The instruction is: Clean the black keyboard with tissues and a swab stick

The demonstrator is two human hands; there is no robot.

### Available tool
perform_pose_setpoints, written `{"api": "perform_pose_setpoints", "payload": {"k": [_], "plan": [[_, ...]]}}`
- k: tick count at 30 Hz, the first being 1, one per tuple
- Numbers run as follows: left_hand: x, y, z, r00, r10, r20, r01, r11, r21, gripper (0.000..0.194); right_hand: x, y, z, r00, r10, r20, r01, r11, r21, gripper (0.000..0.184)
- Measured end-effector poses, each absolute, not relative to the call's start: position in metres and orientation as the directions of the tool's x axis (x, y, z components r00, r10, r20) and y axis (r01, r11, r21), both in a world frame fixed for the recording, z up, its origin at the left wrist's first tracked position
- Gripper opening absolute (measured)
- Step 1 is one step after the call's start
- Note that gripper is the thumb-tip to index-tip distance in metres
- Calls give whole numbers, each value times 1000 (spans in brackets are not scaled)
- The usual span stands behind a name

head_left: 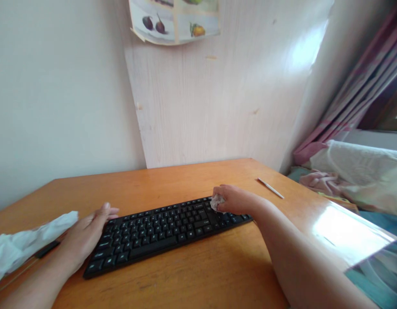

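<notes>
A black keyboard (153, 229) lies slantwise on the wooden desk, its right end farther from me. My left hand (90, 234) is against its left end, thumb uppermost and fingers reaching round the far left corner. The palm side is hidden. Over the right part of the keys, my right hand (233, 198) pinches a crumpled white tissue (216, 202). The tissue touches the keys near the far edge, and my hand and forearm cover part of the number pad.
Left of my left wrist lies a crumpled white tissue (31, 240), with a dark thin object (46, 249) beside it. A white pen (271, 188) rests at the far right of the desk (172, 182). A glossy sheet (349, 231) lies at the right edge, near bedding (362, 171).
</notes>
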State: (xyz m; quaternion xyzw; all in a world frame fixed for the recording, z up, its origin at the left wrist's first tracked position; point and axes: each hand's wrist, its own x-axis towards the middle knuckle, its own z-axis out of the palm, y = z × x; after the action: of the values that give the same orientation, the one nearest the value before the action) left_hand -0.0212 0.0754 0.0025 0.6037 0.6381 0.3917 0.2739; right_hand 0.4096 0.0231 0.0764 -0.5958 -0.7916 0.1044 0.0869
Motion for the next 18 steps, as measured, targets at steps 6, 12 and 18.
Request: {"api": "perform_pose_setpoints", "payload": {"k": [6, 12, 18], "plan": [[-15, 68, 13, -124, 983, 134, 595, -34, 803, 68, 421, 25, 79, -244, 970, -23, 940, 230, -251, 23], [-11, 65, 20, -127, 984, 124, 612, -20, 791, 69, 432, 23, 86, -152, 987, -50, 958, 135, -252, 24], [-1, 56, 34, -131, 985, 112, 652, 0, 758, 68, 448, 25, 87, -65, 996, -58, 963, 47, -266, 26]]}}
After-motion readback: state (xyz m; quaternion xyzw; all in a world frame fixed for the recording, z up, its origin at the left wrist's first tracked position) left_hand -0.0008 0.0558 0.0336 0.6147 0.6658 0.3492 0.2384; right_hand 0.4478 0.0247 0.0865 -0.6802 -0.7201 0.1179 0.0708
